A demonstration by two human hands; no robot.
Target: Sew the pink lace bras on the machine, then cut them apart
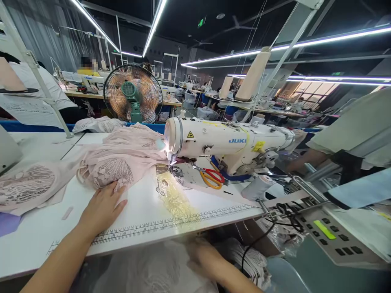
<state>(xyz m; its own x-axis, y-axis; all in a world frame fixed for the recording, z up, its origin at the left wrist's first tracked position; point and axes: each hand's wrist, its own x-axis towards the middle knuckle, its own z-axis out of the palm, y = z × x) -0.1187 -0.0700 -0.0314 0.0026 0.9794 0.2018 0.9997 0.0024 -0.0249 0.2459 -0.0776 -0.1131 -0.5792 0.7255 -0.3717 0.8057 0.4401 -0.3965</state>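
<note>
My left hand (105,205) lies on the white sewing table (134,248), fingers spread and thumb apart. Its fingertips touch the edge of a pale pink lace garment piece (113,171) with a rounded, cup-like shape. More of this sheer fabric runs back toward the needle of a white sewing machine (207,136). Below the table's front edge, my right hand (204,256) is smeared by motion, so its fingers cannot be made out. It is over or beside pale sheer fabric (152,268) under the table edge; whether it grips any is unclear.
Scissors with red and orange handles (212,177) lie beside the machine bed. A printed ruler strip (146,228) follows the front edge. A grey thread cone (258,187) and a control box (332,232) are at right. Behind stands a large fan (132,93).
</note>
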